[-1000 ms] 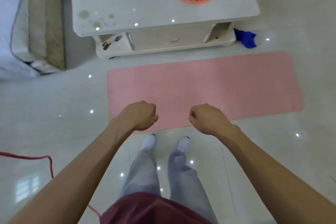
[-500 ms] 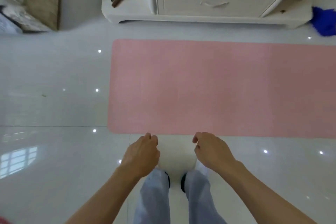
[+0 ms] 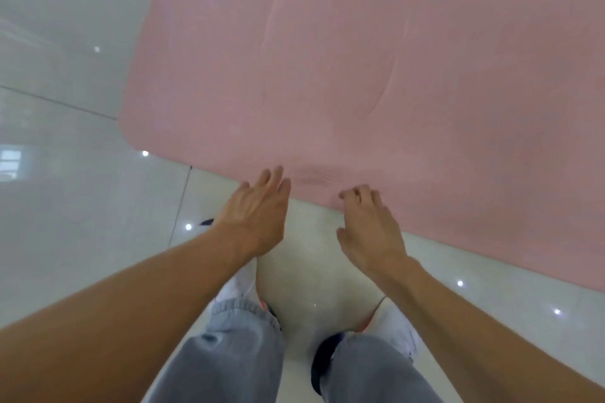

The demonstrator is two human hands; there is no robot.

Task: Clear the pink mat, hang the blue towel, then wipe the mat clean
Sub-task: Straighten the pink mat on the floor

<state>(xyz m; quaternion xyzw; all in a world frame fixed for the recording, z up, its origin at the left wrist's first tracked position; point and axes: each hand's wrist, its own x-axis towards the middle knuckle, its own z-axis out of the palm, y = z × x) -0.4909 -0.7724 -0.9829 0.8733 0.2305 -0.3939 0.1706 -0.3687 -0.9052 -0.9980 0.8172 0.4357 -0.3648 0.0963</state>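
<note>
A person leans over a pink mat (image 3: 360,75) spread flat on a glossy pale tiled floor (image 3: 65,206), its rounded near-left corner in view and its far side running out of frame. The bare surface shows faint curved creases and a darker scuff by its near edge. The left hand (image 3: 255,216) reaches that edge with fingers straight and spread, holding nothing. The right hand (image 3: 370,232), fingers loosely bent and empty, hovers beside it. Whether either touches the mat cannot be told. Grey trousers (image 3: 235,353) and white shoes (image 3: 396,321) show below.
</note>
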